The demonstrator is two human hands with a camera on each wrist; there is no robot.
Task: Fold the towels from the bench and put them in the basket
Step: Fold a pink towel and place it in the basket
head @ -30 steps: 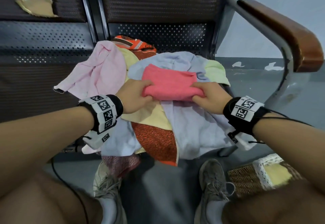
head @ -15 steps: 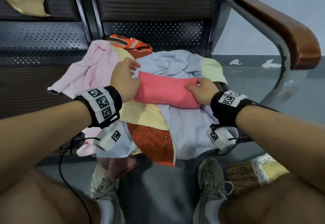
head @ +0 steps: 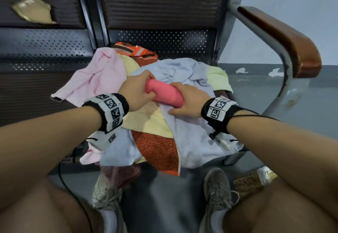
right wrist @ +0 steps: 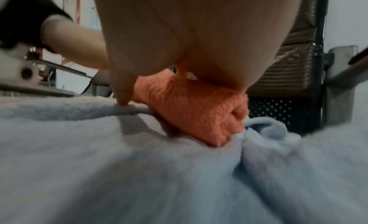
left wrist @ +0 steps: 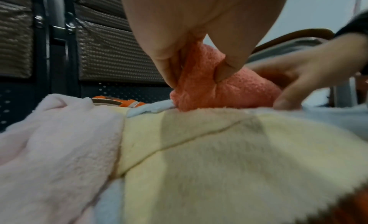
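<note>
A coral-pink towel, folded into a thick narrow bundle, lies on top of the towel pile on the bench seat. My left hand pinches its left end between thumb and fingers, plain in the left wrist view on the coral towel. My right hand wraps over the right end, with the thumb pressing the light blue towel beside the coral bundle. The basket stands on the floor at lower right, partly hidden by my right leg.
The pile holds a pale pink towel, a yellow one, a light blue one, a red-orange one and a striped orange one. A wooden armrest stands right. My shoes are below.
The coral towel went from a flat wide rectangle to a narrower, thicker bundle. Both hands have come closer together, and the left hand now pinches the towel's left end.
</note>
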